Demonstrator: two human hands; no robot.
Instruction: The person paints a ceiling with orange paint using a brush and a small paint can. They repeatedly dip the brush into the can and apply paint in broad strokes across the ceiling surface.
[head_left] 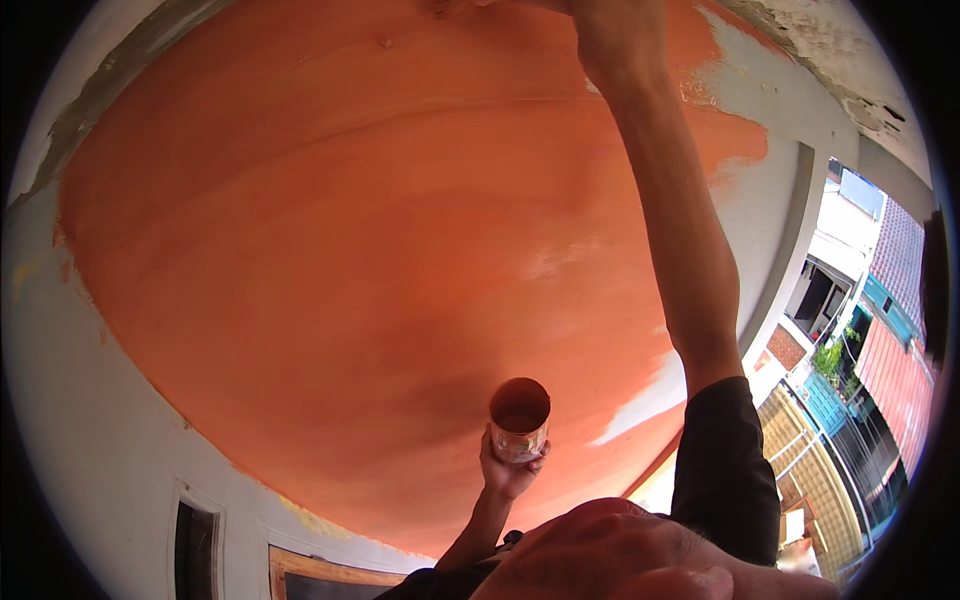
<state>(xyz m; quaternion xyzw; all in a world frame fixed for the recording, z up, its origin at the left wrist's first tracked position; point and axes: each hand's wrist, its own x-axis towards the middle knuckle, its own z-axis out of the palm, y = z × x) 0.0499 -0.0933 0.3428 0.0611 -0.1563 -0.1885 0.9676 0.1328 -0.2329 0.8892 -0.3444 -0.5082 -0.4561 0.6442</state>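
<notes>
My left hand (513,471), low in the middle, is closed around the lower part of a paint can (520,448). The can's open mouth faces me; its inside is stained orange-brown, and its outer side is smeared. Behind it spreads a wall (350,250) covered with streaky orange paint. My right arm reaches far up along the wall. At the top edge my right hand (618,38) is partly cut off, its fingers mostly out of the picture. A thin reddish-orange thing (455,7) extends left from it along the edge, too cropped to name.
Pale unpainted patches (655,400) show beside my right arm and at the upper right. A grey-white wall (70,400) with a dark narrow opening (195,545) and a wood-framed opening (330,570) lies left. Rough ceiling (840,60) runs above. Outside, right, are roofs (893,375) and plants.
</notes>
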